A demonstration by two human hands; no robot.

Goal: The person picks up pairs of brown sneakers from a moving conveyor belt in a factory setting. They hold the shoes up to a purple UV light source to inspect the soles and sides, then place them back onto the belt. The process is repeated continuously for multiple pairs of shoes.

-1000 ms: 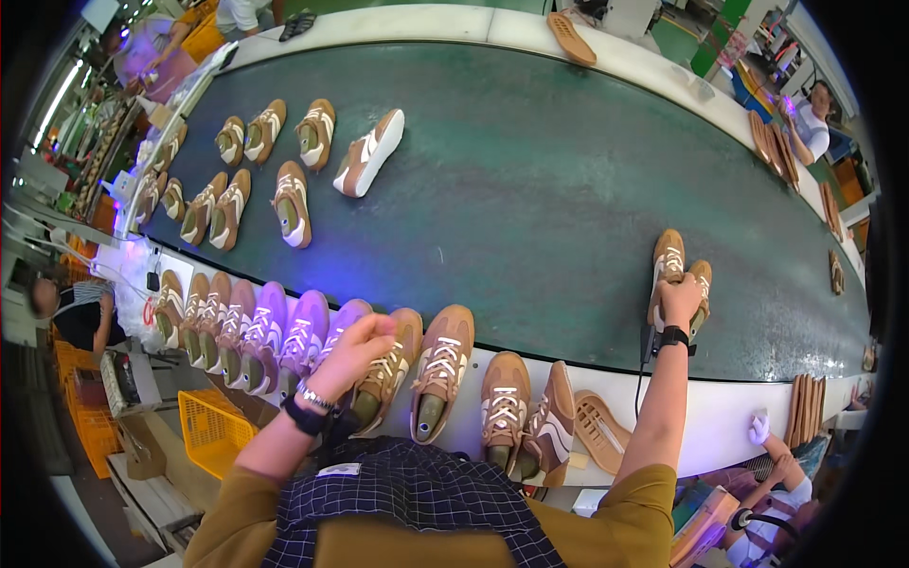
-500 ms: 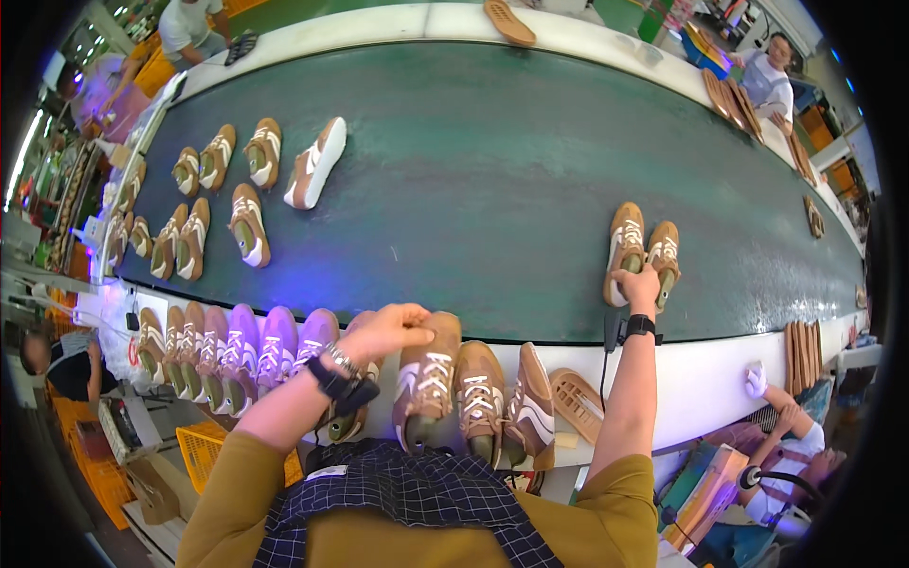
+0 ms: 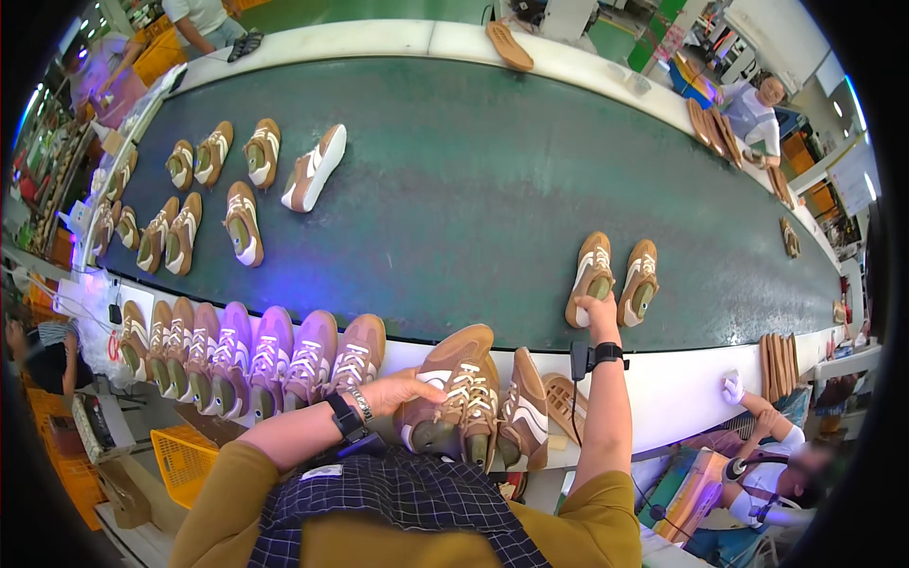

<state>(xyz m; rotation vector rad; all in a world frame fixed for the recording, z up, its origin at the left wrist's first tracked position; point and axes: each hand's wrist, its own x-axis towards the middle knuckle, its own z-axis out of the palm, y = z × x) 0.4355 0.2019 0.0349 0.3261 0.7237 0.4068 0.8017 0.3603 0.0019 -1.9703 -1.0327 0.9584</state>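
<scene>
My left hand (image 3: pixel 402 390) is closed on the side of a brown sneaker (image 3: pixel 456 348) with white stripes and laces. That sneaker leans right, against the neighbouring sneaker (image 3: pixel 486 398) on the white ledge. My right hand (image 3: pixel 598 314) reaches over the green belt (image 3: pixel 454 208), its fingers at the heel opening of another brown sneaker (image 3: pixel 592 265). Just right of it stands a matching sneaker (image 3: pixel 641 275), a small gap away. Olive-coloured inserts fill the shoes' openings. A further sneaker (image 3: pixel 524 407) lies tilted on its side right of the left hand's pair.
Along the near ledge (image 3: pixel 682 388) stands a row of sneakers (image 3: pixel 270 360), partly under violet light. More sneakers (image 3: pixel 185 232) sit at the belt's left. Brown soles (image 3: pixel 778 367) lean at the right; a loose sole (image 3: pixel 566 402) lies near my right forearm. Other people work around the belt.
My left hand has slid from the sneaker's toe to its side, and that sneaker now tilts right. My right hand has come nearer and left; the two belt sneakers stand farther apart.
</scene>
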